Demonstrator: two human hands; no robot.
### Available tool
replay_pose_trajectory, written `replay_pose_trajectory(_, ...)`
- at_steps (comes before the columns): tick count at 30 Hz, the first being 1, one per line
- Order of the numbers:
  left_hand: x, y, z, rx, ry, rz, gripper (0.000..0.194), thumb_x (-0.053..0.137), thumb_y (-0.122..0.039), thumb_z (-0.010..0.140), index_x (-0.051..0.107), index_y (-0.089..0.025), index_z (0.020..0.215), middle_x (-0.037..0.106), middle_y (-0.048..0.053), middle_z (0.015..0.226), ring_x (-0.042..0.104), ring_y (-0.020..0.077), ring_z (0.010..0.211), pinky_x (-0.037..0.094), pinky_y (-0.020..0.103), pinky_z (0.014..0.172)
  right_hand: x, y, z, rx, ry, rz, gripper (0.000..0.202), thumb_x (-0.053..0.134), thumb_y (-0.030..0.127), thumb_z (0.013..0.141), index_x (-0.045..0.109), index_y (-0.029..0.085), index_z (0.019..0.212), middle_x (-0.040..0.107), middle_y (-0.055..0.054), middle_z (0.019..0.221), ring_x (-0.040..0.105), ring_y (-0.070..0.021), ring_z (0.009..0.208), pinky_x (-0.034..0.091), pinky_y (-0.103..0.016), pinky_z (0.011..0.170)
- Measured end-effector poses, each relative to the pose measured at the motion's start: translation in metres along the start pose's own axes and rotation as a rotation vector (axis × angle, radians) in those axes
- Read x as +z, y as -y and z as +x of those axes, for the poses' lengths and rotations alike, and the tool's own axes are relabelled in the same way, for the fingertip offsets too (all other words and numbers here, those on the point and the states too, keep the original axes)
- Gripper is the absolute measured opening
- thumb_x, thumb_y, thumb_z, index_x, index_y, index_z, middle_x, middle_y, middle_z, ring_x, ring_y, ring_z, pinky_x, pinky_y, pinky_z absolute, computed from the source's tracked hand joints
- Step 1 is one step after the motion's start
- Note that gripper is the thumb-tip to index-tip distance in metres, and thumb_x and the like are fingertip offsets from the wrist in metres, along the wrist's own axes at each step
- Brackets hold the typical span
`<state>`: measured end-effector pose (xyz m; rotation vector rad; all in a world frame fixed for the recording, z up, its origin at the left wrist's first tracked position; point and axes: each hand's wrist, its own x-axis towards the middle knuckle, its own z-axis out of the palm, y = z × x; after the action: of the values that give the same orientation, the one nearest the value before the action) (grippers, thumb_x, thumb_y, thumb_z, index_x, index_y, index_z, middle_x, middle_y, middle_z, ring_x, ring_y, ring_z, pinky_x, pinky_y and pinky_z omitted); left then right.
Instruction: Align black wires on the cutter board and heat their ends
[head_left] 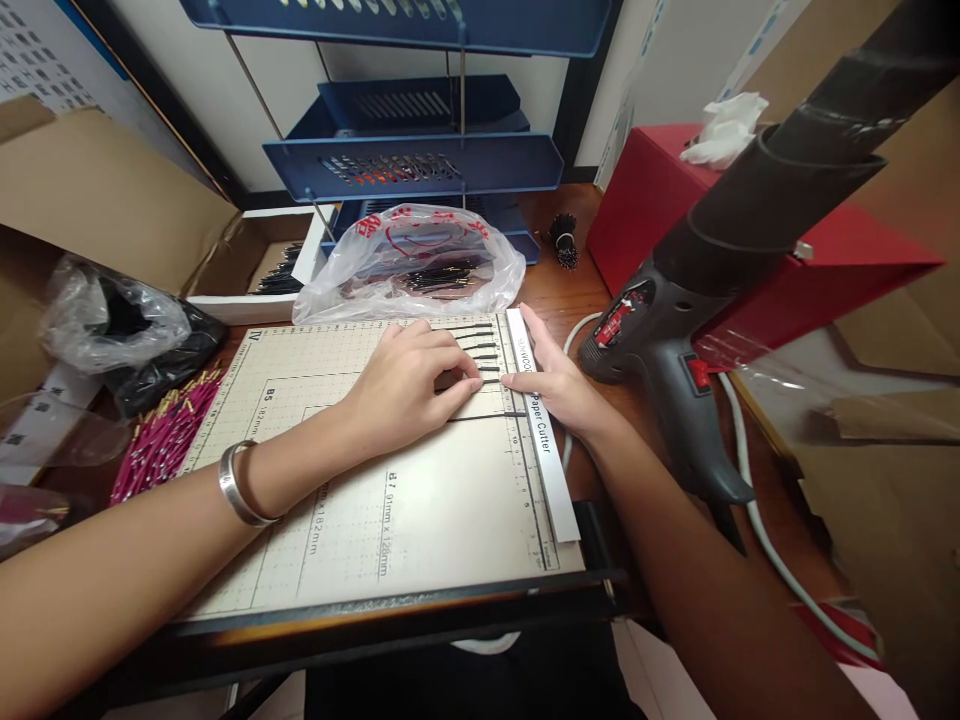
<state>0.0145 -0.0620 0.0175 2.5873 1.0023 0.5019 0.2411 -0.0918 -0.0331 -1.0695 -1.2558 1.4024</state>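
A paper cutter [450,510] with a printed grid board lies in front of me. Several short black wires [480,346] lie side by side across its ruled right edge. My left hand [420,375] rests on the board, thumb and forefinger closed on one black wire. My right hand [556,378] is wrapped over the white bar [551,480] of the cutter. Its thumb presses at the right end of that same wire, while its other fingers are partly hidden beyond the bar. Nearer to me, a longer dark wire [487,416] lies across the board.
Behind the board sits a clear plastic bag [337,285] holding dark wires. A heat gun [667,340] and a red box [637,190] stand at right. Pink wires [161,440] lie at left, near an open carton [112,180]. Blue shelves [420,165] rise behind.
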Motion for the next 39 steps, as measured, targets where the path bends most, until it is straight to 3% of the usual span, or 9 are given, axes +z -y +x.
replay_pose_trajectory(4, -0.0003, -0.0003, 0.0, 0.01, -0.001, 0.001, 0.022, 0.067, -0.034, 0.105, 0.082, -0.022, 0.095, 0.082, 0.006, 0.099, 0.065, 0.0252, 0.094, 0.039, 0.043, 0.089, -0.0012, 0.0019, -0.0012, -0.002, -0.025, -0.052, 0.138, 0.084, 0.039, 0.067, 0.01, 0.013, 0.181, 0.019, -0.012, 0.189, 0.016, -0.0338, 0.178, 0.012, -0.048, 0.148)
replay_pose_trajectory(12, -0.0004, 0.0002, 0.0, 0.024, -0.003, -0.001, 0.022, 0.068, -0.033, 0.105, 0.083, -0.021, 0.095, 0.081, 0.007, 0.097, 0.066, 0.0258, 0.095, 0.041, 0.043, 0.09, -0.0032, -0.0029, -0.0014, -0.001, -0.012, -0.017, 0.132, 0.088, 0.038, 0.07, 0.017, 0.028, 0.181, 0.021, -0.005, 0.189, 0.02, -0.0355, 0.177, 0.013, -0.055, 0.148)
replay_pose_trajectory(21, 0.0001, 0.0024, 0.0005, 0.056, -0.008, 0.001, 0.022, 0.067, -0.033, 0.106, 0.083, -0.021, 0.096, 0.081, 0.006, 0.099, 0.066, 0.026, 0.096, 0.042, 0.042, 0.091, -0.008, -0.0047, -0.0003, -0.027, 0.021, -0.08, 0.136, 0.087, 0.042, 0.072, 0.009, 0.023, 0.183, 0.008, -0.007, 0.192, 0.005, -0.0349, 0.18, 0.004, -0.053, 0.148)
replay_pose_trajectory(28, -0.0004, 0.0023, 0.001, 0.051, -0.005, 0.01, 0.021, 0.067, -0.033, 0.105, 0.082, -0.022, 0.096, 0.081, 0.006, 0.099, 0.067, 0.0258, 0.095, 0.042, 0.042, 0.09, -0.0032, -0.0036, 0.0015, -0.009, 0.007, -0.023, 0.136, 0.082, 0.035, 0.069, 0.007, 0.024, 0.183, 0.017, -0.006, 0.19, 0.009, -0.0347, 0.179, 0.008, -0.054, 0.148)
replay_pose_trajectory(34, 0.0021, 0.0048, 0.0011, 0.062, -0.013, -0.001, 0.022, 0.066, -0.035, 0.105, 0.081, -0.022, 0.094, 0.081, 0.006, 0.099, 0.067, 0.0256, 0.095, 0.042, 0.042, 0.09, -0.0034, -0.0005, 0.0015, 0.03, -0.001, -0.046, 0.139, 0.079, 0.032, 0.068, 0.002, 0.015, 0.182, 0.021, -0.012, 0.188, 0.012, -0.0345, 0.179, 0.013, -0.053, 0.148)
replay_pose_trajectory(39, 0.001, 0.0034, 0.0003, 0.066, -0.033, 0.008, 0.023, 0.066, -0.037, 0.103, 0.08, -0.022, 0.092, 0.081, 0.005, 0.095, 0.066, 0.0261, 0.093, 0.042, 0.044, 0.091, -0.0038, -0.0027, 0.0022, -0.018, 0.002, -0.01, 0.134, 0.081, 0.031, 0.067, 0.01, 0.022, 0.181, 0.025, -0.009, 0.188, 0.019, -0.0342, 0.177, 0.014, -0.052, 0.148)
